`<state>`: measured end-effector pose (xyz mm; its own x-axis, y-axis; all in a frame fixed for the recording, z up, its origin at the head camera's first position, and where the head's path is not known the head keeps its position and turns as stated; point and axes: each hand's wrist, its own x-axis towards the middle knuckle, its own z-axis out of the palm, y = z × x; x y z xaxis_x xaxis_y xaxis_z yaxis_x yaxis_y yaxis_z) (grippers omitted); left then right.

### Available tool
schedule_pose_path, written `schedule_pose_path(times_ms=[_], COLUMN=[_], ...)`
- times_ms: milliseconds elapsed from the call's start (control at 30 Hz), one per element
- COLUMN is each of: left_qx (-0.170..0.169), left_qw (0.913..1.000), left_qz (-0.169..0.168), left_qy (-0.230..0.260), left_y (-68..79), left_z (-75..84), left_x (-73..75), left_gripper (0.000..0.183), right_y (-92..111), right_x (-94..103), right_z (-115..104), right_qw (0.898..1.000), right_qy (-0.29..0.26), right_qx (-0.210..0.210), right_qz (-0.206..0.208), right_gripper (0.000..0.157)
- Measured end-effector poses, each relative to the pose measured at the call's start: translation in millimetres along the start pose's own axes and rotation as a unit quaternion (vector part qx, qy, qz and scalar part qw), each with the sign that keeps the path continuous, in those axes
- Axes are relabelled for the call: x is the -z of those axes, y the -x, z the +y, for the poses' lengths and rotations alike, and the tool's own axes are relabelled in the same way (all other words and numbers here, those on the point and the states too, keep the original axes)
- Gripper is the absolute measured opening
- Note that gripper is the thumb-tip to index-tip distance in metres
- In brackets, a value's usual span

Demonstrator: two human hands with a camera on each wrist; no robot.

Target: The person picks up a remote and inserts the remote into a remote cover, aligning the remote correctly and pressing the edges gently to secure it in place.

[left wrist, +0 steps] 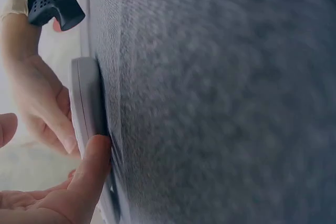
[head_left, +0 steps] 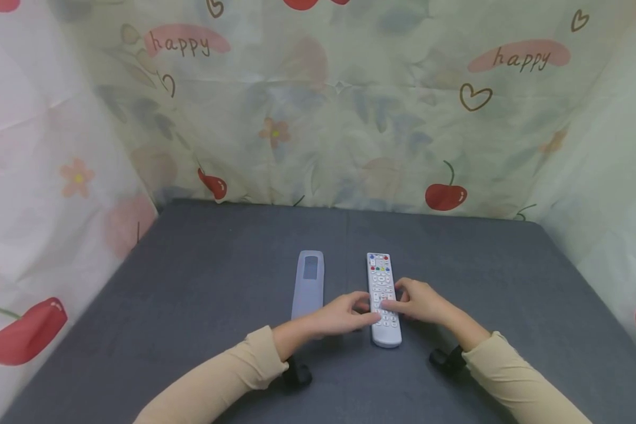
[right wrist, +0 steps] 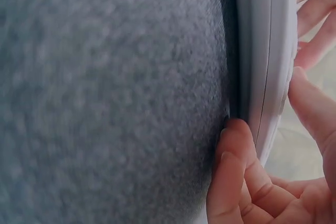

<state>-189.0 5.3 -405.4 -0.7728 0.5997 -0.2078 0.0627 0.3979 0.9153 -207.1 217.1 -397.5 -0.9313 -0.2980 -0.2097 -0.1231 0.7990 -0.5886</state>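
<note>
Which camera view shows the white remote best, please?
The head view: it shows the white remote from end to end, buttons up, with the left hand and right hand hiding small parts. Both wrist views show mainly a side edge, cut off by the frame.

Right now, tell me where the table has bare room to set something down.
Bare table lies left of the grey oblong item and right of the right grip, beyond both sleeves, and from the white remote back to the curtain. It is crowded around the remote, with the left grip there too.
</note>
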Motion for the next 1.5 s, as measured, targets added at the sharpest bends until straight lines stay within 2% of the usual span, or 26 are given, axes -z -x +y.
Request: schedule_pose_path(times_ms=[267, 500, 700, 900, 1133, 1500], left_qx=[0.01, 0.038, 0.056, 0.05, 0.039, 0.018], left_qw=[0.9999, 0.9974, 0.9925, 0.9906, 0.9883, 0.99], left_qz=[0.002, 0.035, 0.066, 0.088, 0.1, 0.095], left_qy=[0.001, 0.051, 0.086, 0.092, 0.108, 0.103], left_y=[0.6, 0.9, 0.9, 2.8, 4.8, 13.7], left_z=[3.9, 7.7, 8.8, 10.0, 9.9, 10.8], left_x=[-2.4, -1.0, 4.1, 11.9, 22.1, 36.9], left_gripper=[0.061, 0.064, 0.067, 0.064, 0.054, 0.049], right_y=[0, -2, -2, -1, -2, -5], right_x=[-2.9, -4.3, -4.5, -3.9, -4.0, -6.0], right_z=[-1, -6, -10, -21, -30, -46], right_qw=[0.999, 0.999, 0.996, 0.992, 0.99, 0.984], right_qy=[-0.03, -0.046, -0.084, -0.116, -0.123, -0.163], right_qx=[-0.012, -0.027, 0.014, 0.048, 0.067, 0.076], right_qz=[-0.006, 0.003, 0.004, 0.008, 0.009, 0.014], right_gripper=[0.056, 0.06, 0.057, 0.053, 0.053, 0.049])
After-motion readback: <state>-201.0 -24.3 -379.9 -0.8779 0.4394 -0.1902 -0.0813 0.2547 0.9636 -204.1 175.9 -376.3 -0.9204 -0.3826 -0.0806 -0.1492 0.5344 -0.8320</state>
